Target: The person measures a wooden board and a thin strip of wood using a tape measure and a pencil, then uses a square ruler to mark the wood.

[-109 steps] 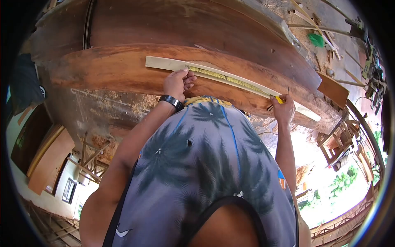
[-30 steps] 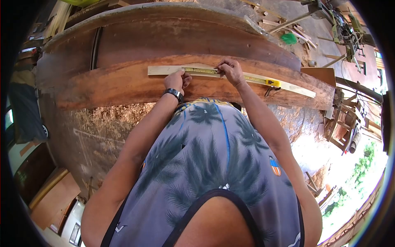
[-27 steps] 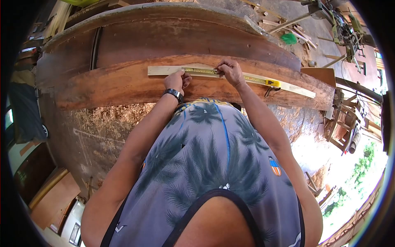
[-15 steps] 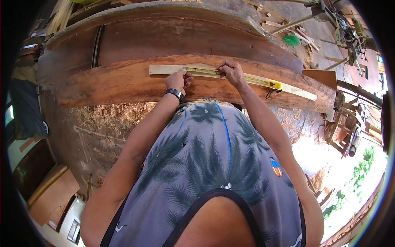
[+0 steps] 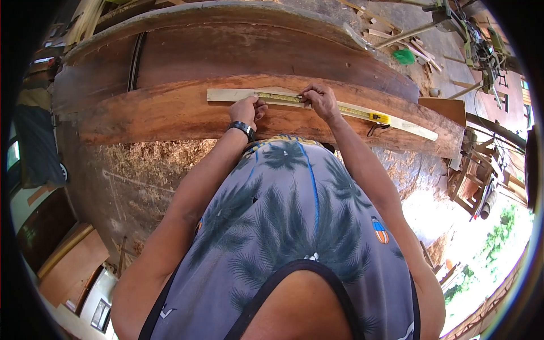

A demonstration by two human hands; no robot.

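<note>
A pale, narrow wooden strip (image 5: 222,96) lies along a broad reddish-brown plank (image 5: 153,113) in front of me. Stretched over the strip is the yellow blade of a tape measure (image 5: 379,118), its yellow case resting toward the right with a dark wrist loop hanging off. At the blade's left end, my left hand (image 5: 247,111) is closed, its fingers pinching the tape against the strip. My right hand (image 5: 321,102) is closed in a pinch over the blade's middle. Something small and thin may be between its fingertips, but I cannot make it out.
Behind the plank runs a wide brown work surface (image 5: 226,56) with a dark slot at left. Wood shavings (image 5: 164,164) cover the floor below. Offcuts and a green bag (image 5: 404,56) lie at upper right, near machinery (image 5: 481,51). Stacked wood (image 5: 481,175) stands at right.
Almost nothing differs. The whole view has shifted very slightly; both hands stay at the same places on the tape and strip.
</note>
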